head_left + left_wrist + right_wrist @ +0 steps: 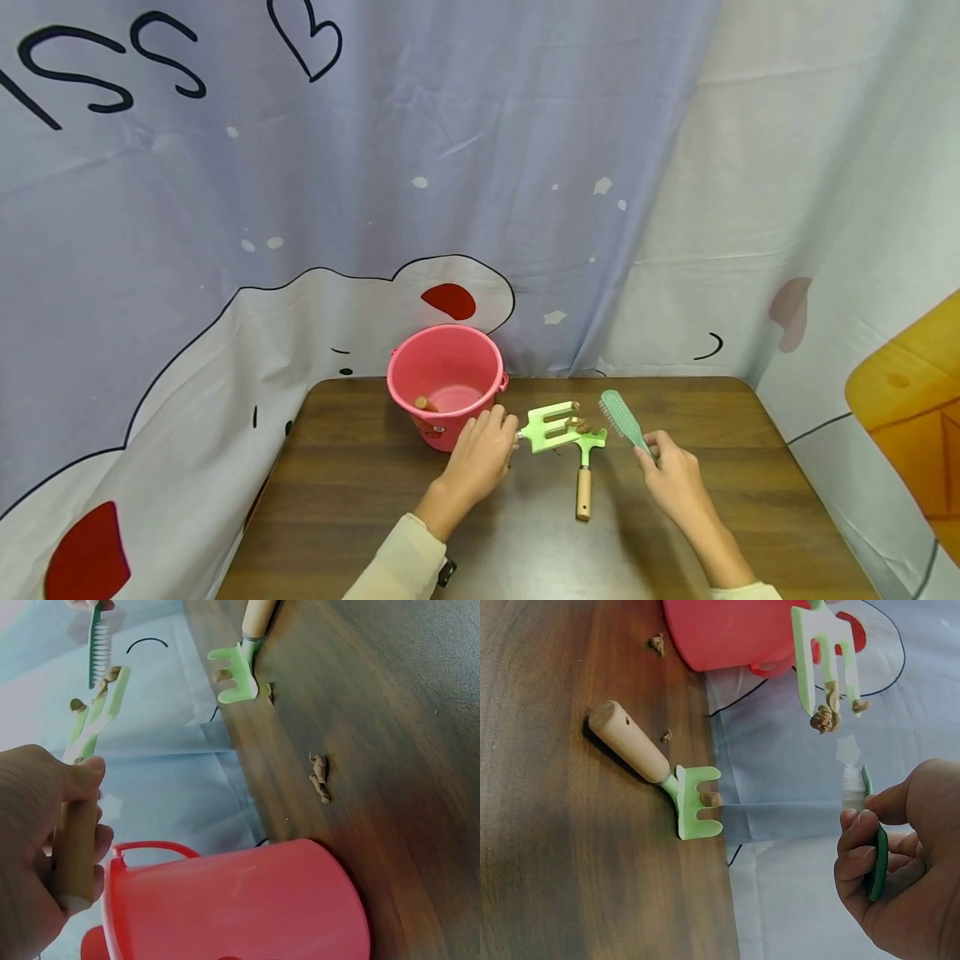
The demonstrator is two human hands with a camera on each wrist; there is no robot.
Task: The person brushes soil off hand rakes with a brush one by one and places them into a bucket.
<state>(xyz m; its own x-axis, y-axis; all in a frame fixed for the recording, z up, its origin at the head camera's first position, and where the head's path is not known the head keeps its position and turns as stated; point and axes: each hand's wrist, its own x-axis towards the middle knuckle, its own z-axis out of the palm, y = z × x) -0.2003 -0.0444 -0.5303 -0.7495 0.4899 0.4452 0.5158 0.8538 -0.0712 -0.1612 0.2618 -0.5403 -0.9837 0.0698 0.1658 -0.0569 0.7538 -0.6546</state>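
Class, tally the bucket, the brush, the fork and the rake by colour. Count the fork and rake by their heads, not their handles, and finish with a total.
Pink: 1 (bucket)
Green: 3 (brush, fork, rake)
Total: 4

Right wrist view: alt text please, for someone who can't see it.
The right hand holds a green brush; at the top is a green garden fork with brown clumps on it. A wooden-handled green rake lies on the wooden table, and a pink bucket shows at the upper edge.
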